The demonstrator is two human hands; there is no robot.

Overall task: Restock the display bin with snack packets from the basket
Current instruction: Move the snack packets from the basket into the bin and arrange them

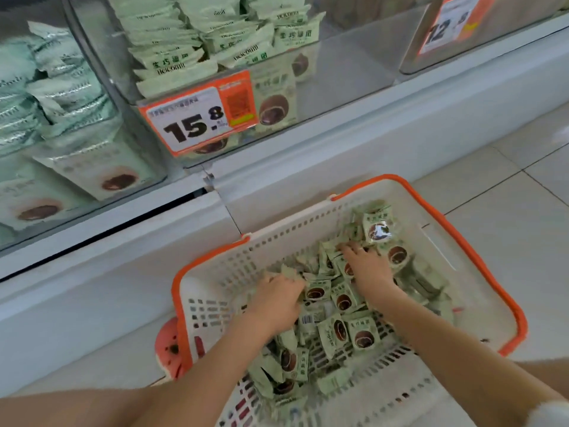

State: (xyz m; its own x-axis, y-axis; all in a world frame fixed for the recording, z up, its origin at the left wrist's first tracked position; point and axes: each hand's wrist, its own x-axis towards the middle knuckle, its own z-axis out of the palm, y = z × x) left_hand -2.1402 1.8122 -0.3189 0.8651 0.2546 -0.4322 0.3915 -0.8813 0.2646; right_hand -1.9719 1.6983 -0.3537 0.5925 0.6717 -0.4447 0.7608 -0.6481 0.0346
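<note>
Head view, one frame: restocking stands at the pick-up stage, as far as can be judged. Basket (480,266), white perforated plastic with orange rim, sits on the floor under both hands and holds a loose heap of snack packets (341,328), pale green with a brown round sweet printed on each; a good number remain, spread from the near wall to the far right corner, so most of the transfer looks still to do. Left hand (277,298): down in the heap at its left side, fingers curled into the packets as if gathering some; whether it has a firm hold cannot be told. Right hand (368,268): lies over packets further in and to the right of the left hand, fingers spread fairly flat, apparently pressing or raking rather than gripping. No packet is lifted clear of the basket. Display bin (345,84), clear-walled, stands above and beyond both hands; its left part is stacked with packets of the same green kind, its right part shows bare space, so there is room to fill. Price tag (197,115), orange-bordered, reading 15.8, hangs on the bin's front. Neighbouring bin (92,167), up and left of the left hand, is well stocked with similar packets.
</note>
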